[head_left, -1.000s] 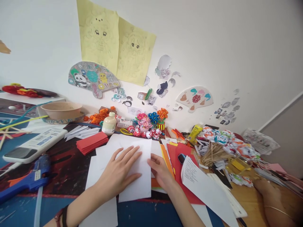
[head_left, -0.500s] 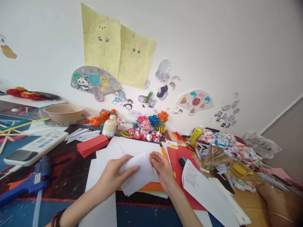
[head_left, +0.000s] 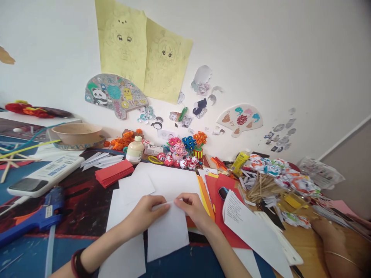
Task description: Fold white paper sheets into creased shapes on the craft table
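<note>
Both of my hands pinch the top edge of a white sheet of paper (head_left: 168, 235), close together near its middle. My left hand (head_left: 150, 212) holds it from the left, thumb along the edge. On the right, my right hand (head_left: 191, 208) grips the same edge between thumb and fingers. The sheet hangs down toward me, its lower edge over the blue tabletop. Under and behind my hands lie more white sheets (head_left: 171, 179), with orange and yellow paper (head_left: 204, 195) showing at the right of the pile.
A blue glue gun (head_left: 43, 214), a white power strip (head_left: 48, 175) and red paper strips (head_left: 114, 173) lie left. A glue bottle (head_left: 135, 150) stands behind. At right are red paper (head_left: 237, 241), a handwritten sheet (head_left: 255, 231), sticks (head_left: 262, 187) and another person's hand (head_left: 324, 229).
The white sheet has turned from a tilted position between my hands to hanging downward. My hands have come closer together, both now pinching its top edge.
</note>
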Available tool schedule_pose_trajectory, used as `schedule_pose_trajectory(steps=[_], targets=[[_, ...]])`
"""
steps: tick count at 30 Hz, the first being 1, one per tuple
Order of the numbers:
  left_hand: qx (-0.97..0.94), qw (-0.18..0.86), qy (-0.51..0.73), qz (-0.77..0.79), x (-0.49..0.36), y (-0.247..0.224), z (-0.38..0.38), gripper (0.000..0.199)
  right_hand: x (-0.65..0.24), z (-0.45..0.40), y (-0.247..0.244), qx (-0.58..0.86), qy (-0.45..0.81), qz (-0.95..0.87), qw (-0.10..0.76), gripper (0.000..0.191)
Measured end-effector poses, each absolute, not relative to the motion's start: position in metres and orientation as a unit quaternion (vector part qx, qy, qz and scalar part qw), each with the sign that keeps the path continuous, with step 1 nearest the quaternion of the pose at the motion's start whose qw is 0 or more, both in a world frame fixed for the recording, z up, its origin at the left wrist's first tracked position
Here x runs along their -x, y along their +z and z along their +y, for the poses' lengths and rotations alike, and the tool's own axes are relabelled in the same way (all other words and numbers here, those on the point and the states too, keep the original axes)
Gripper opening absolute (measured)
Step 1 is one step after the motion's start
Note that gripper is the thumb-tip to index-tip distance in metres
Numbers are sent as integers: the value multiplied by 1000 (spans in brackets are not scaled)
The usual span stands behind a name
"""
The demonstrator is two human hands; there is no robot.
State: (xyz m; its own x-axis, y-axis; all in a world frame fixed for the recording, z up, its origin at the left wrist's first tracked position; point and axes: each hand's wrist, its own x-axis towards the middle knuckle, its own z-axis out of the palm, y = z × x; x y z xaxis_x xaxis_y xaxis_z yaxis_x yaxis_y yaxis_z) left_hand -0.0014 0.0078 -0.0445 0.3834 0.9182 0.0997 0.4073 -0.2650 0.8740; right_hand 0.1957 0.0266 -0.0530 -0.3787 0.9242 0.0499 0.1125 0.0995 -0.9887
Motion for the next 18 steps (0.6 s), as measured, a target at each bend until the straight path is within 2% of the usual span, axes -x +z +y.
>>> schedule_pose_trajectory(steps=[3,8,18], targets=[[-719,421,306,461,3,-43,10,39,-196,26,-52,399,512,-662,375,31],[-712,443,325,437,3,-43,9,28,-195,24,-51,390,488,-688,370,27],[-755,397,303,426,0,-30,8,20,-191,20,-46,393,480,-666,415,24]])
